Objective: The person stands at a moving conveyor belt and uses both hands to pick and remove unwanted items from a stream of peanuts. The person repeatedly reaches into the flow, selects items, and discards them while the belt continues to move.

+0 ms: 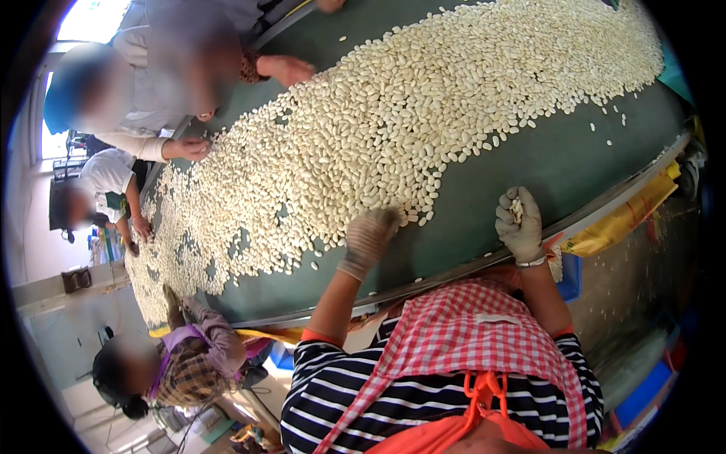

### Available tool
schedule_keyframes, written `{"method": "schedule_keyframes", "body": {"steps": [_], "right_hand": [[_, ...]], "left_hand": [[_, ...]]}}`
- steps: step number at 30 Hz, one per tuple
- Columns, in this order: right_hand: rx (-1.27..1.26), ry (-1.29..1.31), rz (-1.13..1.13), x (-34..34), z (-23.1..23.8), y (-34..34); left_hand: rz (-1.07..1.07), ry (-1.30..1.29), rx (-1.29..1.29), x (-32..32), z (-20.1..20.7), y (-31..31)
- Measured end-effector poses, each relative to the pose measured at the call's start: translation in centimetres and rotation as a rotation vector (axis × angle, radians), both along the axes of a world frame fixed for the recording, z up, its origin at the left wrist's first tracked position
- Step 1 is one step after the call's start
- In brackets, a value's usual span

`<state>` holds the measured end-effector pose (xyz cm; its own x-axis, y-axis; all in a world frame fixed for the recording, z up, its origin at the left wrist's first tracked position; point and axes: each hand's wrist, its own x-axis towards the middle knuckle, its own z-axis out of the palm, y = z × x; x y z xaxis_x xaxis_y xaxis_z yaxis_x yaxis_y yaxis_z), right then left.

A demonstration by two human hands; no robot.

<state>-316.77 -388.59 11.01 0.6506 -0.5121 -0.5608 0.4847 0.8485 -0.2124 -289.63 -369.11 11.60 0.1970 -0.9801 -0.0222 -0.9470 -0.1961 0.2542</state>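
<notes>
A wide layer of white beans (pixel 423 113) covers a dark green sorting belt (pixel 560 163). At the near edge of the beans is my left hand (pixel 369 240), in a pale knit glove, with its fingers curled down. Its fingertips are partly hidden, and I cannot make out what they hold, if anything. Farther right, my right hand (pixel 520 229) is raised above the belt's near side, palm up, in a whitish glove. Its fingers are curled around several white beans (pixel 516 209).
Across the belt, one person's hand (pixel 286 70) and another's hand (pixel 189 148) reach to the beans. A person in a plaid vest (pixel 193 367) works on my left. The belt's metal edge (pixel 605 198) runs before me, with yellow sacking (pixel 620 223) and a blue crate (pixel 571 278) below.
</notes>
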Motion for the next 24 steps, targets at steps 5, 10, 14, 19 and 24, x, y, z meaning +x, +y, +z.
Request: {"method": "schedule_keyframes", "body": {"steps": [5,10,14,19,24], "right_hand": [[-0.043,0.047,0.021,-0.9,-0.1,-1.0],[-0.037,0.031,0.027,-1.5,0.4,-2.2],[-0.029,0.046,0.038,-2.1,0.5,-3.1],[-0.006,0.083,0.04,-3.0,0.9,-4.5],[-0.037,0.052,0.059,-3.9,0.4,-5.7]], "left_hand": [[0.259,0.091,0.447,-3.0,0.2,-1.2],[0.318,0.363,0.419,-3.8,0.7,0.0],[0.474,0.409,0.376,-4.0,-0.2,0.4],[0.432,0.198,0.246,-4.1,-0.5,-0.3],[0.545,0.093,0.463,-4.8,-0.7,-2.7]]}}
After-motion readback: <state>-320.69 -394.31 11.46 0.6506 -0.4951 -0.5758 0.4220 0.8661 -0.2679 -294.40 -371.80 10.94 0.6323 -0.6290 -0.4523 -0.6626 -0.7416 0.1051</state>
